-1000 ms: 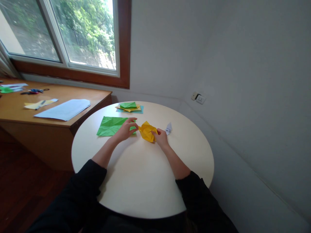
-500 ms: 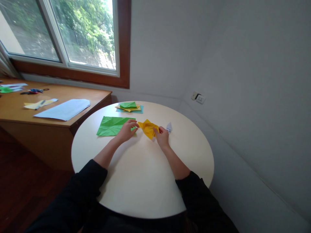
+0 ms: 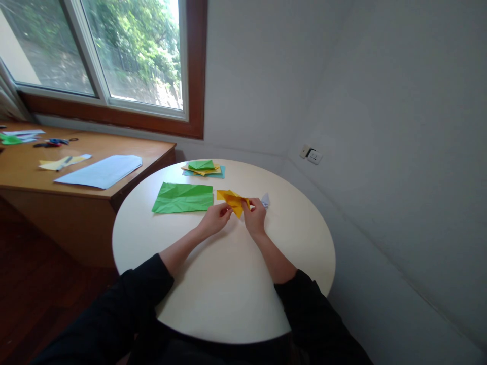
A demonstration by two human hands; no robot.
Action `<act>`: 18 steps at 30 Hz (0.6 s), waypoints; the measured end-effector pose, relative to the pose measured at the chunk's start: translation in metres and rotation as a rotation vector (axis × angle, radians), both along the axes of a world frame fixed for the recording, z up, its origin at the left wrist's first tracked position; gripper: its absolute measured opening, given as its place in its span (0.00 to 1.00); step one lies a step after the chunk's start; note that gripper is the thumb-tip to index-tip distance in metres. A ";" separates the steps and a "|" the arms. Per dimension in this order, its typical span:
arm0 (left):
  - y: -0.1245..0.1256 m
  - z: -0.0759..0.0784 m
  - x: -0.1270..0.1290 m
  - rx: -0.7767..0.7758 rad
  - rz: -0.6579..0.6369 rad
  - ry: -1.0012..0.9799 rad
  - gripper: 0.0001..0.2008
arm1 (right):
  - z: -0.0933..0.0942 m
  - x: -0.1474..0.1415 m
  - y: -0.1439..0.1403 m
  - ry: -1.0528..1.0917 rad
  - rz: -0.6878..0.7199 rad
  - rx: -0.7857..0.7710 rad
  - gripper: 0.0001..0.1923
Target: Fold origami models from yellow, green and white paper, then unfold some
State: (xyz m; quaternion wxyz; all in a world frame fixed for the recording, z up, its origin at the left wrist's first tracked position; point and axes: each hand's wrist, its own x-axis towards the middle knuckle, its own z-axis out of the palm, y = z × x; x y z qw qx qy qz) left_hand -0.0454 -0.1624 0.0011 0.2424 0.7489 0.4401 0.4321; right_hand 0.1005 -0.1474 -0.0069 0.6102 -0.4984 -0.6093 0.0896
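Note:
A yellow folded paper (image 3: 234,198) with creased, pointed flaps is held just above the round white table. My right hand (image 3: 254,217) pinches its right end between thumb and fingers. From below, my left hand (image 3: 215,221) has its fingers closed at the paper's lower left edge; the fingertips are partly hidden there. Behind my left hand lies a creased green paper sheet (image 3: 183,197). A small white and grey folded piece (image 3: 265,201) sits on the table just beyond my right hand.
Farther back on the round table (image 3: 224,284) rests a stack of green, yellow and blue papers (image 3: 201,166). On the wooden desk (image 3: 114,141) at left are white sheets (image 3: 101,171), a pen (image 3: 64,162) on yellowish paper and scissors (image 3: 57,142). Walls stand behind and right.
My left hand has moved right and toward me, from the yellow paper's left tip to its lower edge, and its fingers have closed. The yellow paper has tilted; my right hand keeps its hold.

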 end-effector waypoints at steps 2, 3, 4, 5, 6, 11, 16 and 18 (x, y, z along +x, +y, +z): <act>-0.002 -0.003 0.003 -0.018 -0.027 -0.020 0.10 | 0.001 -0.001 -0.001 0.009 0.019 -0.010 0.10; -0.003 -0.004 0.004 -0.026 -0.026 -0.026 0.11 | 0.001 -0.002 -0.002 0.014 0.031 -0.018 0.10; -0.003 -0.004 0.004 -0.034 -0.018 -0.027 0.12 | 0.002 -0.002 -0.002 0.018 0.046 -0.028 0.10; -0.004 -0.004 0.005 -0.040 -0.009 -0.022 0.13 | 0.002 -0.003 -0.003 0.021 0.061 -0.037 0.10; -0.004 -0.004 0.005 -0.045 -0.001 -0.012 0.13 | 0.003 -0.004 -0.004 0.024 0.073 -0.043 0.11; -0.007 -0.001 0.006 -0.042 0.044 0.077 0.14 | 0.003 -0.006 -0.007 0.037 0.097 -0.075 0.12; -0.004 -0.005 0.004 0.030 0.137 0.248 0.13 | 0.002 -0.007 -0.007 0.080 0.158 -0.115 0.10; -0.002 -0.006 0.004 0.040 0.159 0.304 0.12 | 0.002 -0.008 -0.007 0.091 0.183 -0.114 0.10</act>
